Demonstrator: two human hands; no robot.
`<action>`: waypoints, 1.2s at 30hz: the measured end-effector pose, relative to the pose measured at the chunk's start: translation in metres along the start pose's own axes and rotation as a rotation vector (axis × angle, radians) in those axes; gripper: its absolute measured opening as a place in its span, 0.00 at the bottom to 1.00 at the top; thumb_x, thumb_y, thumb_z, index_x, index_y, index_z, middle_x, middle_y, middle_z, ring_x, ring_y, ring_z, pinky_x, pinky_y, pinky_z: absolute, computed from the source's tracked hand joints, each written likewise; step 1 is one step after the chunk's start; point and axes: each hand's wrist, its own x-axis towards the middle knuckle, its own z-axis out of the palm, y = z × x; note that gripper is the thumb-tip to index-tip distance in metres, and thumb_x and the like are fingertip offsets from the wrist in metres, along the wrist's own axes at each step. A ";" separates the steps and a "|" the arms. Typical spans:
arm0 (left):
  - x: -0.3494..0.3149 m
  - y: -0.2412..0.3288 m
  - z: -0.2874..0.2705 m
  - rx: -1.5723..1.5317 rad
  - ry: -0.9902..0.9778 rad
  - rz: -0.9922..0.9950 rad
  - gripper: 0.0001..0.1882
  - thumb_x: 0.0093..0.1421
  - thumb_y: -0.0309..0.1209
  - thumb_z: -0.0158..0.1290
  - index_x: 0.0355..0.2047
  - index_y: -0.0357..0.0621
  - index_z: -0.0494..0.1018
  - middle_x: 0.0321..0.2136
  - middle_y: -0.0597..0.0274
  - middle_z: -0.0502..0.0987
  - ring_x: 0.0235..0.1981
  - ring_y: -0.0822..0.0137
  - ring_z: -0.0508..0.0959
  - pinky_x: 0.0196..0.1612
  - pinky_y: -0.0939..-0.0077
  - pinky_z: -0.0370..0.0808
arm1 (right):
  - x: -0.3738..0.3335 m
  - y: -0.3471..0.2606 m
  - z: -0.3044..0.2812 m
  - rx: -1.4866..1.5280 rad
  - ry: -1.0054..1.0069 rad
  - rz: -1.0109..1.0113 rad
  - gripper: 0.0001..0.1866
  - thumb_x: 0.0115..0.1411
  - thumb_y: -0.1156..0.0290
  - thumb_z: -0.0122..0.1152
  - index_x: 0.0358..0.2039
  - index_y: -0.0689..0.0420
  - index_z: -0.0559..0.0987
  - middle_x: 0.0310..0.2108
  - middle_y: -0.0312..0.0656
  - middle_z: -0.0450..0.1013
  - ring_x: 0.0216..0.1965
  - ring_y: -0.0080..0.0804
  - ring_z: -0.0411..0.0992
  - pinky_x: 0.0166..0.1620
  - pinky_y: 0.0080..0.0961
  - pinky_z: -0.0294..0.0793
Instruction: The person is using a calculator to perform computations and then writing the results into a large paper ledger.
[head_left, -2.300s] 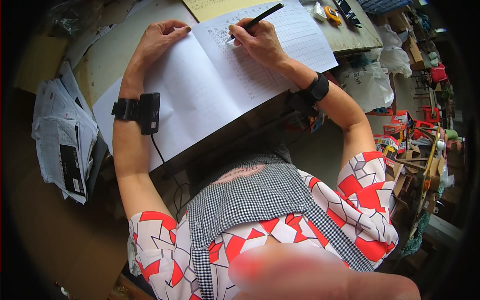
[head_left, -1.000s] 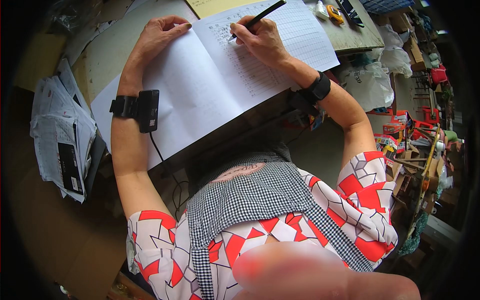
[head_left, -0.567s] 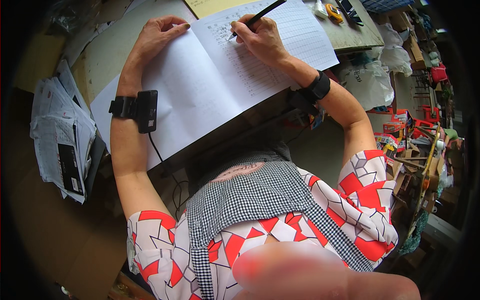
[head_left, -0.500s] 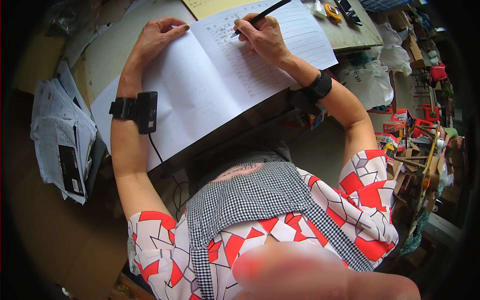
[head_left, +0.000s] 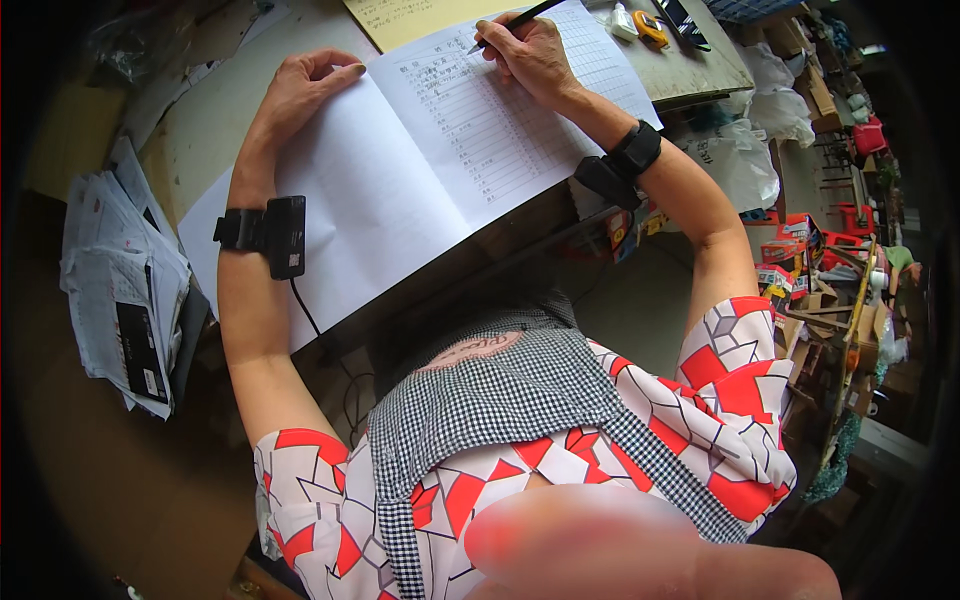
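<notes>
Rows of printed and handwritten characters are filling the right page (head_left: 500,130) of the open book (head_left: 360,200), and handwriting is running across the yellow paper (head_left: 400,18) at the far edge. Cursive lettering is curving over the pink patch (head_left: 468,350) on the near apron (head_left: 500,405). Print on the left paper stack (head_left: 110,260) is appearing too small to read.

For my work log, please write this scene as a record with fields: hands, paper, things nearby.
Left hand: rests at the paper's upper left edge
Right hand: holds a black pen
Paper: left half looks blank, right half is ruled
Right of paper: yellow tape measure on table
Left of table: stack of papers
</notes>
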 end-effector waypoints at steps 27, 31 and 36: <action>-0.003 0.018 -0.001 0.075 0.024 0.088 0.13 0.57 0.40 0.57 0.37 0.46 0.79 0.24 0.67 0.77 0.26 0.76 0.74 0.34 0.83 0.71 | -0.004 -0.016 -0.012 0.136 0.008 0.094 0.12 0.62 0.64 0.56 0.29 0.60 0.79 0.16 0.33 0.71 0.12 0.13 0.61 0.14 0.12 0.60; -0.004 0.012 -0.005 0.070 0.040 0.079 0.12 0.56 0.39 0.59 0.36 0.47 0.80 0.24 0.67 0.78 0.26 0.76 0.74 0.33 0.83 0.69 | -0.003 -0.022 -0.007 0.148 0.004 0.087 0.13 0.62 0.64 0.56 0.28 0.61 0.79 0.16 0.33 0.70 0.12 0.11 0.60 0.14 0.12 0.57; -0.002 0.008 -0.005 0.063 0.045 0.054 0.13 0.52 0.41 0.61 0.34 0.49 0.81 0.28 0.64 0.80 0.30 0.72 0.76 0.36 0.78 0.72 | -0.002 -0.021 -0.006 0.145 -0.003 0.090 0.13 0.62 0.64 0.56 0.28 0.60 0.79 0.16 0.33 0.70 0.12 0.11 0.59 0.14 0.11 0.57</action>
